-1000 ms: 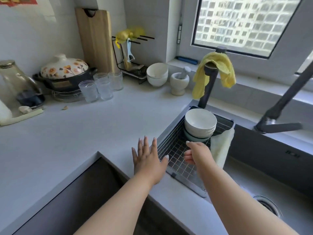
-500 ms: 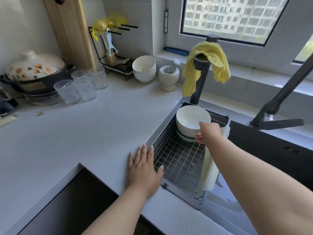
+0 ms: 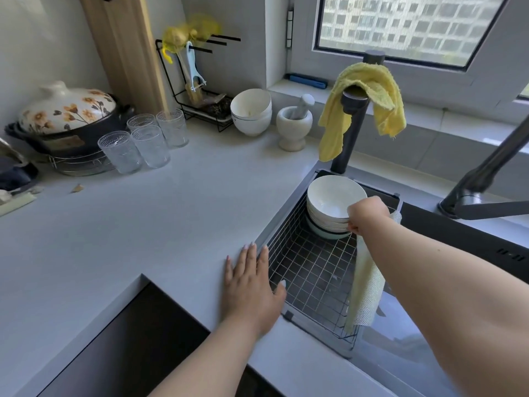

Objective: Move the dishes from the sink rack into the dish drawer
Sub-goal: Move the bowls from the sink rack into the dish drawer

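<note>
A stack of white bowls sits in the far corner of the wire sink rack, on top of a pale green bowl. My right hand grips the near right rim of the stack, thumb over the top bowl's edge and fingers curled under the side. My left hand lies flat on the white counter beside the rack's left edge, fingers straight, thumb over the rack rim. The dish drawer is out of view.
A pale mesh cloth hangs over the rack's right side. A dark tap draped with a yellow cloth stands behind the bowls. Glasses, a flowered pot, more bowls and a mortar stand at the back. A dark cooktop lies near left.
My right hand has reached forward over the rack and taken hold of the bowl stack's rim. My left hand has settled flat on the counter by the rack.
</note>
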A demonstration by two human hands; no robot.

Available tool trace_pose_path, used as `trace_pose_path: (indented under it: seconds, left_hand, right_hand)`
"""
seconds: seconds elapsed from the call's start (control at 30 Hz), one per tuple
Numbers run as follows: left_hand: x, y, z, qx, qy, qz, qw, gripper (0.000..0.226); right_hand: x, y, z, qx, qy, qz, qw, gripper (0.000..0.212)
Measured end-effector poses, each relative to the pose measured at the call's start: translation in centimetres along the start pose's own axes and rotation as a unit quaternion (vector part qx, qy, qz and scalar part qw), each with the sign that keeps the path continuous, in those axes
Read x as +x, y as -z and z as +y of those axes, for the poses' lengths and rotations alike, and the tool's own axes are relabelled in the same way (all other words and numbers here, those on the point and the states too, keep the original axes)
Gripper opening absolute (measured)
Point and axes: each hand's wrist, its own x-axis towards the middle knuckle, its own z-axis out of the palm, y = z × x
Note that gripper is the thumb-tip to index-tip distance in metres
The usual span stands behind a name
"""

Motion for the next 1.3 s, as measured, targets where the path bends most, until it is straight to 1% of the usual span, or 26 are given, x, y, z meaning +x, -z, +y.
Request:
trace_pose_path:
  seconds: [0.03, 0.07, 0.1, 0.13, 0.17, 0.23, 0.27, 0.3, 0.37, 0.4, 0.43, 0.5, 0.63, 0.7, 0.73, 0.77, 0.8, 0.87, 0.93, 0.97, 1.03, 1.07, 1.1, 1.13, 1.27, 1.3]
  left_hand:
    - [0.0, 0.0, 0.0, 0.001, 0.000, -0.001, 1.000, 0.078]
    - [0.0, 0.0, 0.0, 0.002, -0.001, -0.002, 1.000, 0.081]
    - [0.1, -0.1, 0.0, 0.004, -0.001, -0.003, 1.000, 0.083]
    - [0.1, -0.1, -0.1, 0.006, -0.001, -0.004, 1.000, 0.084]
    - [0.1, -0.2, -0.2, 0.008, 0.000, -0.005, 1.000, 0.084]
    - [0.1, -0.2, -0.2, 0.011, 0.001, -0.008, 1.000, 0.084]
    - [0.1, -0.2, -0.2, 0.010, 0.002, -0.008, 1.000, 0.085]
    - [0.1, -0.2, -0.2, 0.010, 0.001, -0.008, 1.000, 0.085]
    - [0.1, -0.2, -0.1, 0.009, 0.000, -0.008, 1.000, 0.086]
    - [0.1, -0.2, -0.1, 0.007, 0.001, -0.006, 1.000, 0.086]
    - [0.1, -0.2, -0.2, 0.008, 0.002, -0.006, 1.000, 0.087]
    - [0.2, -0.3, -0.2, 0.012, 0.005, -0.009, 1.000, 0.088]
    - [0.2, 0.2, -0.4, -0.012, 0.006, -0.027, 1.000, 0.077]
    - [0.5, 0.7, -0.8, -0.064, 0.007, -0.046, 0.997, 0.075]
    - [0.6, 1.0, -1.1, -0.119, 0.014, -0.053, 0.991, 0.073]
    - [0.9, 1.5, -1.3, -0.213, 0.035, -0.057, 0.975, 0.069]
    - [0.9, 2.5, -1.5, -0.338, 0.069, -0.055, 0.937, 0.064]
    - [0.5, 4.6, -1.4, -0.563, 0.124, -0.026, 0.817, 0.054]
    - [-0.3, 6.7, -1.2, -0.658, 0.131, 0.003, 0.742, 0.048]
    - [-0.7, 7.2, -1.4, -0.702, 0.127, 0.007, 0.701, 0.050]
    - [-1.9, 8.1, -1.8, -0.787, 0.137, -0.011, 0.601, 0.058]
    - [-2.7, 8.5, -2.1, -0.813, 0.144, -0.019, 0.564, 0.058]
    - [-3.6, 8.9, -2.7, -0.825, 0.155, -0.019, 0.544, 0.054]
    - [-4.5, 9.2, -3.3, -0.829, 0.165, -0.012, 0.535, 0.048]
    - [-8.2, 9.5, -6.1, -0.832, 0.205, 0.053, 0.514, 0.036]
    - [-9.2, 9.5, -6.9, -0.834, 0.217, 0.069, 0.503, 0.034]
  right_hand:
    - [0.0, 0.2, -0.2, 0.000, -0.018, 0.012, 1.000, 0.009]
    - [-0.4, 0.3, -0.1, -0.019, -0.024, 0.000, 1.000, 0.014]
    - [-1.0, 0.4, -0.3, -0.150, 0.015, -0.008, 0.989, 0.025]
    - [-1.9, 0.7, -0.3, -0.223, 0.057, -0.004, 0.973, 0.029]
    - [-1.9, 0.9, -0.3, -0.209, 0.081, -0.012, 0.974, 0.029]
    - [-1.5, 1.2, -0.6, -0.038, 0.037, -0.021, 0.998, 0.022]
    - [-1.6, 1.6, -0.5, -0.004, 0.053, -0.015, 0.999, 0.021]
    - [-1.7, 1.9, -0.3, -0.012, 0.067, 0.004, 0.998, 0.019]
    - [-1.7, 2.6, -0.4, 0.078, 0.030, 0.002, 0.997, 0.009]
    - [-2.4, 3.0, -0.6, 0.128, 0.002, -0.009, 0.992, 0.013]
    - [-2.4, 3.2, -0.6, 0.172, -0.012, -0.015, 0.985, 0.023]
    - [-3.5, 3.7, -0.3, 0.183, 0.027, -0.018, 0.983, 0.040]
    - [-5.9, 4.7, 1.0, 0.198, 0.112, -0.012, 0.974, 0.053]
    - [-7.7, 5.0, 1.4, 0.208, 0.138, -0.021, 0.968, 0.059]
    - [-8.8, 5.0, 1.6, 0.209, 0.150, -0.033, 0.966, 0.059]
    - [-9.9, 4.8, 1.9, 0.213, 0.160, -0.052, 0.963, 0.059]
    - [-11.2, 4.6, 2.1, 0.212, 0.167, -0.072, 0.960, 0.059]
    - [-13.6, 4.0, 2.4, 0.201, 0.175, -0.110, 0.957, 0.057]
    - [-15.7, 3.1, 2.8, 0.194, 0.182, -0.146, 0.953, 0.056]
    - [-16.5, 2.5, 3.0, 0.191, 0.187, -0.164, 0.950, 0.055]
    - [-18.2, 1.3, 3.3, 0.186, 0.200, -0.204, 0.940, 0.049]
    - [-19.1, 0.8, 3.4, 0.186, 0.208, -0.227, 0.933, 0.049]
    - [-19.8, 0.2, 3.6, 0.188, 0.212, -0.248, 0.926, 0.050]
    - [-20.6, -0.3, 3.7, 0.191, 0.212, -0.266, 0.921, 0.050]
    - [-24.0, -2.4, 4.3, 0.186, 0.210, -0.331, 0.901, 0.037]
    - [-24.9, -2.9, 4.6, 0.181, 0.213, -0.344, 0.897, 0.032]
